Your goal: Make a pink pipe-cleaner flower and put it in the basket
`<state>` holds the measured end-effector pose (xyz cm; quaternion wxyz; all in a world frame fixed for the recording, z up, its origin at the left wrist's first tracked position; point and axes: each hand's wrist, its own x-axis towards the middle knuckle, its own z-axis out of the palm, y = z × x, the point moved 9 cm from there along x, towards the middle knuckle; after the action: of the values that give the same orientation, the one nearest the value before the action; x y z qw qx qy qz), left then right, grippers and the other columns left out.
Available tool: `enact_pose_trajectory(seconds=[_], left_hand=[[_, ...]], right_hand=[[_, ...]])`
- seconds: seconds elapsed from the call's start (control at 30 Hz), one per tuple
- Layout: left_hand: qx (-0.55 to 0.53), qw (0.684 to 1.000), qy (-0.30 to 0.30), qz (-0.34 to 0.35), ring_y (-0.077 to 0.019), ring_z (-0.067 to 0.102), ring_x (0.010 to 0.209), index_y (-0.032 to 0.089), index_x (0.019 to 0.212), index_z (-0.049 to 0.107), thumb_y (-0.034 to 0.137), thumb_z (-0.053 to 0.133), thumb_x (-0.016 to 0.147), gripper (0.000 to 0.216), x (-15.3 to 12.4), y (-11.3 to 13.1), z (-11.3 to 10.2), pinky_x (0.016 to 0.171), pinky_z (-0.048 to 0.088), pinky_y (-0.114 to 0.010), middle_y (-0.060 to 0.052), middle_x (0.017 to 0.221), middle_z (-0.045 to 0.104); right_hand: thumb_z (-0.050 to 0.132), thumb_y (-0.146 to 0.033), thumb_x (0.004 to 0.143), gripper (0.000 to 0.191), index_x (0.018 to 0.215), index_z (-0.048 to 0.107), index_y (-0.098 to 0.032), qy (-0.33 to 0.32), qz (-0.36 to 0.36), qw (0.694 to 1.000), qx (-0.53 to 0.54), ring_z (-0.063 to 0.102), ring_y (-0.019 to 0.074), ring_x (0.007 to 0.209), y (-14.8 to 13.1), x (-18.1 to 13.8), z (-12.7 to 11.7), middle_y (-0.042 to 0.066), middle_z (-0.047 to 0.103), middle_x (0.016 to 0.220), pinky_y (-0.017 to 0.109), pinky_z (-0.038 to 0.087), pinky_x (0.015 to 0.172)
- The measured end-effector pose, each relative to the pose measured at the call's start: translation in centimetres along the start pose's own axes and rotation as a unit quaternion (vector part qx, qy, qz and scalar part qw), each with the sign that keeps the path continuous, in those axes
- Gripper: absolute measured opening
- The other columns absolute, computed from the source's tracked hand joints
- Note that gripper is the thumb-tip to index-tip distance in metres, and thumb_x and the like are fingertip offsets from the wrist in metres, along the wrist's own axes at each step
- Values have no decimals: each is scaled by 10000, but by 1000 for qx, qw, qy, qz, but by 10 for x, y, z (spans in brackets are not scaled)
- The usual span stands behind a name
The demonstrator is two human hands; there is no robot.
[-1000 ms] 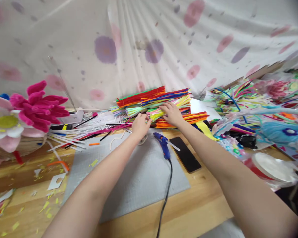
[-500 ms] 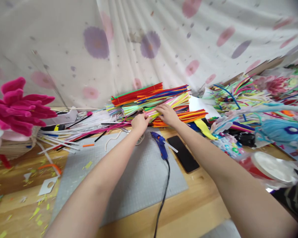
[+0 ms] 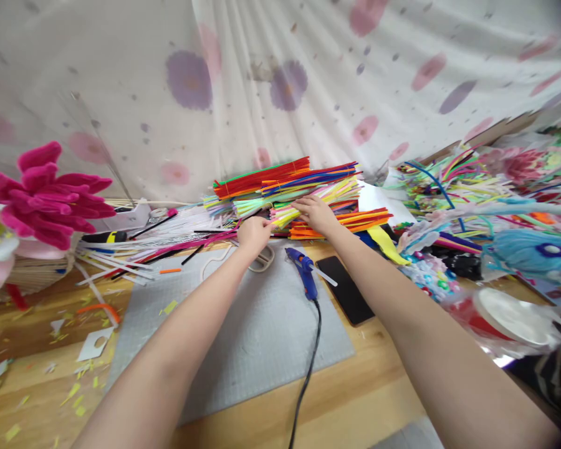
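My left hand [image 3: 254,238] is closed in a pinch at the left end of a bundle of yellow and pink pipe cleaners [image 3: 287,216]. Its fingertips seem to hold a pink pipe cleaner, though the grip is too small to see well. Over the same bundle, my right hand [image 3: 314,215] is closed with its fingers curled down onto the stems. Behind lie a red pipe cleaner bundle [image 3: 262,179] and a blue one [image 3: 327,176]. Orange pipe cleaners [image 3: 362,221] stick out right of my right hand. Scissors with pale handles [image 3: 264,259] lie partly hidden below my left hand.
A blue glue gun [image 3: 303,274] with its cord lies on the grey cutting mat [image 3: 243,349], beside a black phone [image 3: 343,290]. Pink fuzzy flower [image 3: 47,193] stands left. White pipe cleaners [image 3: 182,231] spread at the back. At right are craft pieces and a red-and-white tub [image 3: 505,318].
My left hand has moved left, away from my right hand, and uncovered more of the scissors' handles. My right hand stays on the bundle. The whole view has shifted slightly.
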<state>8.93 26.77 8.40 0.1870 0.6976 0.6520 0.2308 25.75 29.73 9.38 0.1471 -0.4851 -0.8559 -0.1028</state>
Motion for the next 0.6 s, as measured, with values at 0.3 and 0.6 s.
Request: enact_pose_trajectory(seconds=[0.3, 0.6], left_hand=[[-130, 991, -18, -38, -133, 510, 512, 201, 603, 697, 441, 632, 649, 253, -30, -102, -44, 496, 313, -253, 7, 535, 618], [-89, 989, 95, 67, -162, 576, 664, 231, 645, 684, 411, 626, 675, 192, -80, -142, -104, 591, 397, -258, -16, 720, 668]], right_hand=[[482, -255, 833, 372, 1165, 624, -163, -15, 1, 1000, -9, 509, 249, 1107, 2, 6, 2, 82, 631, 1170, 402, 375, 975], [466, -240, 832, 381, 1166, 620, -140, -11, 4, 1000, -6, 519, 237, 1100, -2, 7, -1, 93, 629, 1170, 386, 376, 977]])
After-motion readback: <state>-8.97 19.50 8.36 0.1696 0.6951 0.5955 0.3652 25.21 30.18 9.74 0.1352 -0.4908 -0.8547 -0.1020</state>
